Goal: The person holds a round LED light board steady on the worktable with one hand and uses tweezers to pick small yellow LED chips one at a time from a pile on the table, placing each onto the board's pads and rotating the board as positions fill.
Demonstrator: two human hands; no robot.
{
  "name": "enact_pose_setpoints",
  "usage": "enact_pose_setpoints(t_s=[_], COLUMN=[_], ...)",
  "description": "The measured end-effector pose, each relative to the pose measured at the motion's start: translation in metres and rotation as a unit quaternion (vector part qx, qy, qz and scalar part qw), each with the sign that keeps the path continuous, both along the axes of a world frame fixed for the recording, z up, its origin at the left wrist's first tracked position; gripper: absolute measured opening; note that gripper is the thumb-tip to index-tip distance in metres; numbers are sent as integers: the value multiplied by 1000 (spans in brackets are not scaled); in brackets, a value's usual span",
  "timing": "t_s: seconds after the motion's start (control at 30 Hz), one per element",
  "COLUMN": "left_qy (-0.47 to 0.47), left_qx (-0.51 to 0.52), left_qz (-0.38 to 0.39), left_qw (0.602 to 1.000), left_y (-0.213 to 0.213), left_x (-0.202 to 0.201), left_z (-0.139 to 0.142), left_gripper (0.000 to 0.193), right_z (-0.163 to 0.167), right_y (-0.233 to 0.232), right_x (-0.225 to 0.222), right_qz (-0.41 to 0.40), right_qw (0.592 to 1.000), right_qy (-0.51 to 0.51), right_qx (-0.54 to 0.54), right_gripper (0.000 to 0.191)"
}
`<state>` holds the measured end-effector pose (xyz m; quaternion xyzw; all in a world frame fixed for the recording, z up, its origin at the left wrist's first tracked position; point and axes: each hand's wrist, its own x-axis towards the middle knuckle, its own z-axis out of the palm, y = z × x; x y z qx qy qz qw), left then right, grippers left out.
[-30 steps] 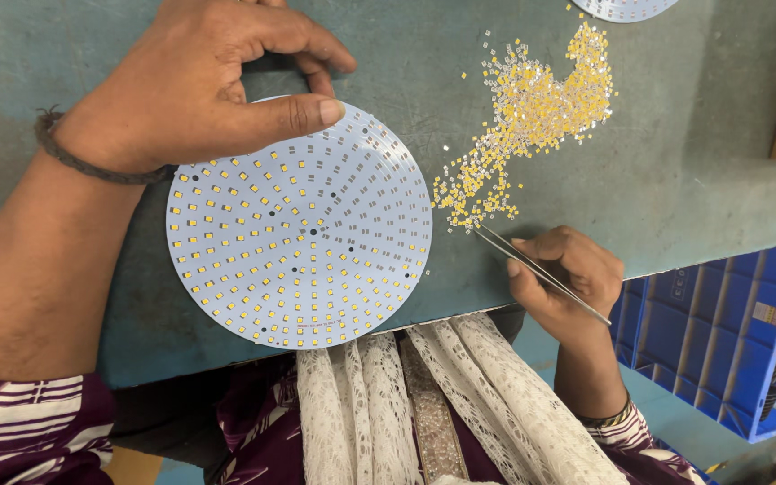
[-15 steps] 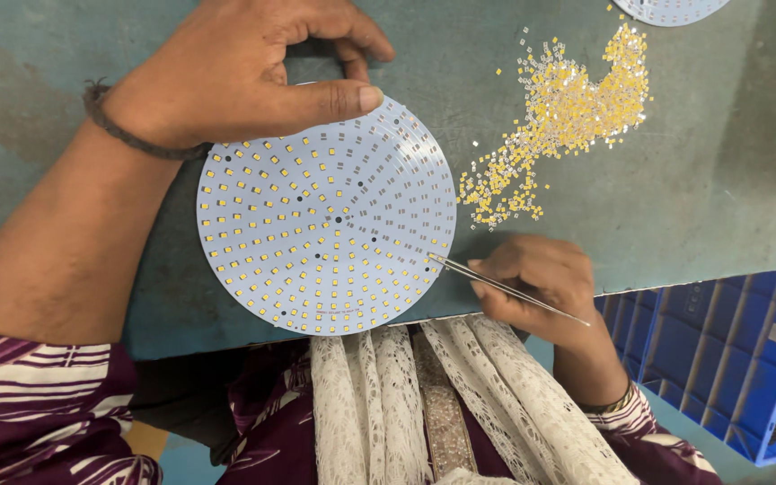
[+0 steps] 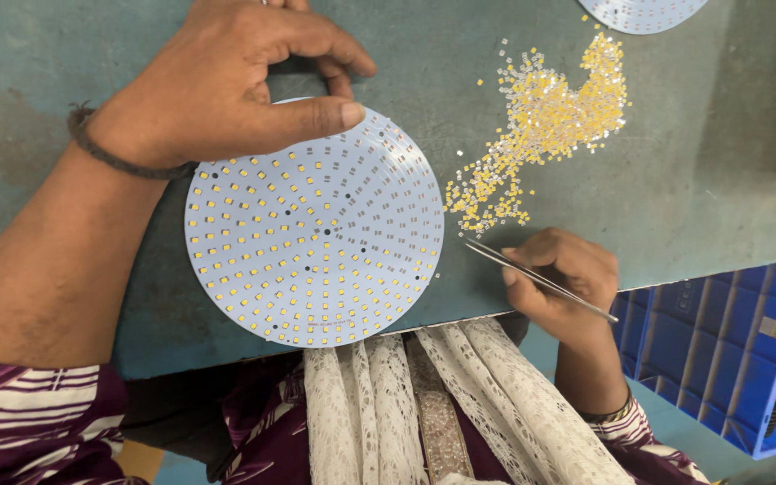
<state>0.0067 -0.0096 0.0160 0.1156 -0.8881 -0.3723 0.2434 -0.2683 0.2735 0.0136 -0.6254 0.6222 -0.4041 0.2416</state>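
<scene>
A round white circuit board dotted with small yellow chips lies on the grey-green table. My left hand rests on its upper edge, thumb pressed across the board's top. My right hand holds thin metal tweezers, whose tips point left toward the lower end of a loose pile of tiny yellow chips, just right of the board.
The edge of a second round board shows at the top right. A blue plastic crate stands below the table's front edge on the right. A white lace scarf hangs in my lap.
The tweezers' tips have drawn back off the board's right side to the pile's lower end. My left hand keeps its hold on the board.
</scene>
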Motion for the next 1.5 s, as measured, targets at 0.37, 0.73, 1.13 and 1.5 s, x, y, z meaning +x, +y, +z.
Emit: enact_pose_setpoints(t_s=[0.37, 0.73, 1.13, 1.5], left_qy=[-46, -47, -42, -39], left_qx=[-5, 3, 1, -13], left_qz=[-6, -18, -16, -19], left_qw=[999, 999, 999, 999], left_y=[16, 18, 17, 15], left_x=[-9, -11, -12, -12], left_z=[4, 8, 6, 3], left_gripper=[40, 44, 40, 42], right_z=[-1, 1, 3, 4], right_y=[0, -3, -10, -10], right_x=[11, 12, 16, 11], right_qz=[-88, -53, -26, 8], right_qw=[995, 997, 997, 998], right_qy=[38, 62, 69, 56], right_qx=[0, -13, -12, -16], right_gripper=[13, 19, 20, 18])
